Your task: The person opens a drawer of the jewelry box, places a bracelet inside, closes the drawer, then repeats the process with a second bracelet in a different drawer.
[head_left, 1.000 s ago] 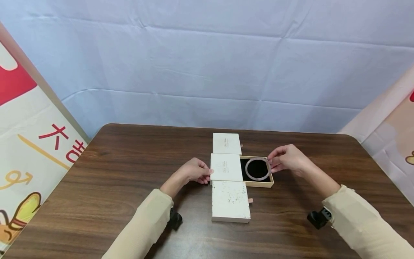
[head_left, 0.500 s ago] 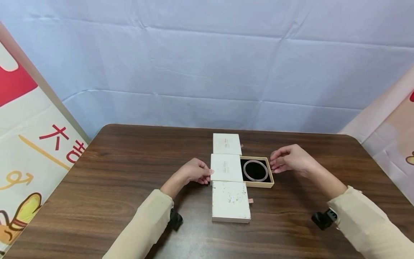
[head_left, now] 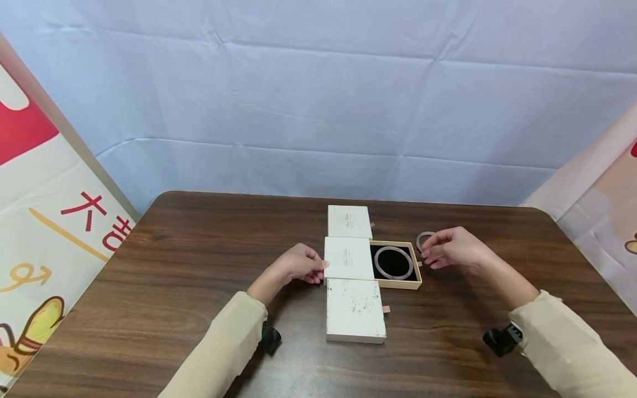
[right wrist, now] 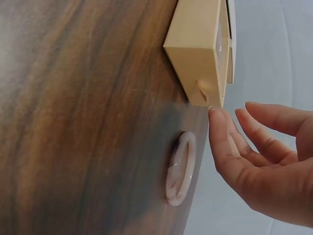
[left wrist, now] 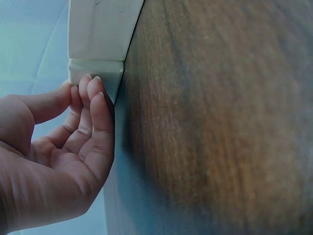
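The left hand point(head_left: 301, 263) pinches the left end of the middle white box point(head_left: 348, 257), the right hand point(head_left: 454, 247) hangs loosely curved, empty, near the drawer point(head_left: 398, 283) jutting from that box's right, one pale ring point(head_left: 376, 262) lies inside, and a second ring point(right wrist: 171, 185) rests on the bench point(head_left: 224, 260) right of the box.

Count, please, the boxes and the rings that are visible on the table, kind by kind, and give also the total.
Boxes: 3
Rings: 2
Total: 5
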`<action>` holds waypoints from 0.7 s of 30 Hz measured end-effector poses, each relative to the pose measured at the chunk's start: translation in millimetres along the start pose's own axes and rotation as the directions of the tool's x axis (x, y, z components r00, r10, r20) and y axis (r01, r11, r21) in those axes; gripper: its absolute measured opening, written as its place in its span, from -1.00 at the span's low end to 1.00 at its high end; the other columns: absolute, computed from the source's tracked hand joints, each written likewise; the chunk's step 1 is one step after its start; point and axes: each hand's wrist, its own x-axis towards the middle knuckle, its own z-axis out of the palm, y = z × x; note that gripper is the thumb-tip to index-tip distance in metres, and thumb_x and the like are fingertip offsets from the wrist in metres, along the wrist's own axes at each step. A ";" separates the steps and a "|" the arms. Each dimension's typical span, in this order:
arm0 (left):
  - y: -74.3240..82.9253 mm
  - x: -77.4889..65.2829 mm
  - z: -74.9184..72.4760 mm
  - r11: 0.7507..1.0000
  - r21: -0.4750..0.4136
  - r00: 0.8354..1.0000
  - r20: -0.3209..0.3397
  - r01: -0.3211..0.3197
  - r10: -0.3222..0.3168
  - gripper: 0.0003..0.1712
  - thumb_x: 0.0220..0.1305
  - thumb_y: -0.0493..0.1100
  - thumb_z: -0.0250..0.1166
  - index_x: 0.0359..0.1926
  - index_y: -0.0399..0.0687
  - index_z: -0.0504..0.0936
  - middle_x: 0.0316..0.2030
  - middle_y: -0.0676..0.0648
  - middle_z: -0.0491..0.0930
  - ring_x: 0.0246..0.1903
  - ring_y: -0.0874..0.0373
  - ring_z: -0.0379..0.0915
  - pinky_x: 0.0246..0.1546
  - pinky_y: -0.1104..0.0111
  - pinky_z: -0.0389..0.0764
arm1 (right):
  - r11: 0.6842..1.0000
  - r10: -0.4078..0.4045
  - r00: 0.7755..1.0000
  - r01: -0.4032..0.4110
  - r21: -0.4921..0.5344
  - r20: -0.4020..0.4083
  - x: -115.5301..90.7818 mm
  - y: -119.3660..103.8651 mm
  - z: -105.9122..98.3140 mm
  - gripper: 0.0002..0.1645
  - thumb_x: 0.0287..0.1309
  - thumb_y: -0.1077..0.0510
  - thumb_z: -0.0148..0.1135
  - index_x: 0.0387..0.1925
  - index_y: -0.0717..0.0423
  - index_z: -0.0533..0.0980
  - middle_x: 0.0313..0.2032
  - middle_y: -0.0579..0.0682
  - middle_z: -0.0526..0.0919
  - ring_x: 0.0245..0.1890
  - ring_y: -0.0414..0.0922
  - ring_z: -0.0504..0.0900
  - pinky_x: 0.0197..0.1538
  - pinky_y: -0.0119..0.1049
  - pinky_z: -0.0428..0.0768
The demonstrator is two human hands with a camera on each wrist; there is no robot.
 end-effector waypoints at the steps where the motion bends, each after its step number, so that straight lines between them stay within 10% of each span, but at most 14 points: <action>1: -0.2 0.3 -0.1 1.000 0.000 1.000 0.001 0.000 0.000 -0.79 0.25 -0.28 0.18 -0.50 -0.33 0.54 -0.64 -0.09 0.50 -0.67 0.21 0.44 -0.56 0.41 0.55 | 1.000 0.002 1.000 -0.002 0.004 0.009 0.3 1.9 -0.6 -0.79 0.11 0.45 0.07 -0.21 0.56 0.39 -0.38 0.10 0.60 -0.38 -0.09 0.61 -0.26 -0.16 0.60; 21: -1.5 1.7 0.4 1.000 0.002 1.000 0.002 -0.001 0.001 -0.78 0.25 -0.28 0.18 -0.51 -0.32 0.53 -0.65 -0.08 0.50 -0.67 0.22 0.43 -0.57 0.43 0.53 | 0.991 0.020 0.997 -0.029 0.132 0.072 8.2 29.0 1.3 -0.81 0.12 0.46 0.02 -0.20 0.53 0.41 -0.42 0.06 0.63 -0.43 -0.09 0.62 -0.31 -0.23 0.61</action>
